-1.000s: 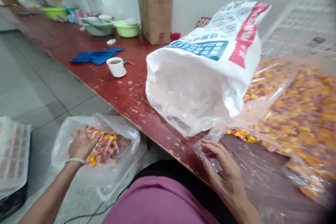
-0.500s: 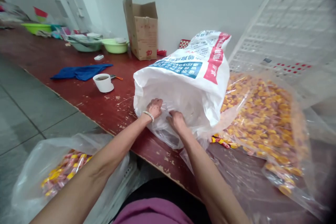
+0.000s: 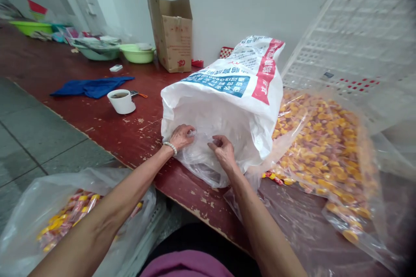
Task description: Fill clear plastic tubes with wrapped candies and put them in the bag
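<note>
A large white printed sack [image 3: 224,95] lies on the red table with its wide mouth facing me. Clear plastic film [image 3: 204,162] lines the lower part of the mouth. My left hand [image 3: 182,136], with a beaded bracelet at the wrist, pinches this film at the left of the opening. Across from it, my right hand [image 3: 222,149] has its thumb and fingers curled together at the film; what they pinch is too small to make out. Right of the sack, many yellow-capped wrapped pieces [image 3: 321,143] lie under clear plastic.
A white cup [image 3: 121,101] of dark liquid and a blue cloth [image 3: 92,87] are on the table [image 3: 74,117]. Behind stand an open carton [image 3: 177,39] and green basins [image 3: 137,54]. A white crate [image 3: 338,39] leans at right. A plastic bag [image 3: 19,212] of wrapped pieces sits below left.
My hands have moved apart at the sack's mouth, the left one to the left and the right one slightly right. The view has shifted a little.
</note>
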`<state>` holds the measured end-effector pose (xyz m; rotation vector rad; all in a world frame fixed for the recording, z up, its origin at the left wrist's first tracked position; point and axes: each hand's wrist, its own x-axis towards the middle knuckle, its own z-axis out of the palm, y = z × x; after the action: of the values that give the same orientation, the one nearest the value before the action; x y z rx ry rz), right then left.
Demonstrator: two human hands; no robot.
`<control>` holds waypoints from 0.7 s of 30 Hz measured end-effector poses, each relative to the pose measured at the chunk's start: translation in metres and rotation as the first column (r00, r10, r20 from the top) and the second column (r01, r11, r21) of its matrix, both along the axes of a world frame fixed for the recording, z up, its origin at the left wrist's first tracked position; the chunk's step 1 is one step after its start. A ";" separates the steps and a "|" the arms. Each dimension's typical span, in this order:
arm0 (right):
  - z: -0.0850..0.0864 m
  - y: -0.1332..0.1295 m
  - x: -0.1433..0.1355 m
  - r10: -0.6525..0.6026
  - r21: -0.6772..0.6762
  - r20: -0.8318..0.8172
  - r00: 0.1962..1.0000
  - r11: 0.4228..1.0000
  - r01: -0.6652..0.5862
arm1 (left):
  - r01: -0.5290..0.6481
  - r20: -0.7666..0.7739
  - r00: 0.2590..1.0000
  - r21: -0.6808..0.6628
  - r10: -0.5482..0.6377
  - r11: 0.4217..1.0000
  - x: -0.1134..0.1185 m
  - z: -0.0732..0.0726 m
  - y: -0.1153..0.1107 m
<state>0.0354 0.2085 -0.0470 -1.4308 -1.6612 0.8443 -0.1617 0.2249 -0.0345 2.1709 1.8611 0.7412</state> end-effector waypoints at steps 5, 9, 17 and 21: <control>0.008 -0.004 -0.004 -0.030 0.103 -0.020 0.999 0.994 0.032 | 0.048 0.081 0.995 0.009 -0.049 0.999 0.006 0.007 -0.006; 0.016 -0.002 -0.014 0.033 0.165 0.070 0.997 0.985 -0.045 | 0.178 0.094 0.979 0.026 -0.180 0.984 0.012 0.008 -0.001; -0.011 0.008 -0.016 0.100 0.148 0.128 0.987 0.982 -0.119 | 0.324 0.054 0.943 0.067 -0.328 0.944 0.023 -0.010 0.000; -0.009 0.009 -0.013 0.063 0.166 0.067 0.996 0.983 -0.073 | 0.282 0.099 0.952 0.081 -0.289 0.956 0.031 -0.012 -0.005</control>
<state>0.0224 0.2173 -0.0564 -1.3013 -1.7922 0.6847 -0.1303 0.2203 -0.0461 2.3195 1.4460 0.8503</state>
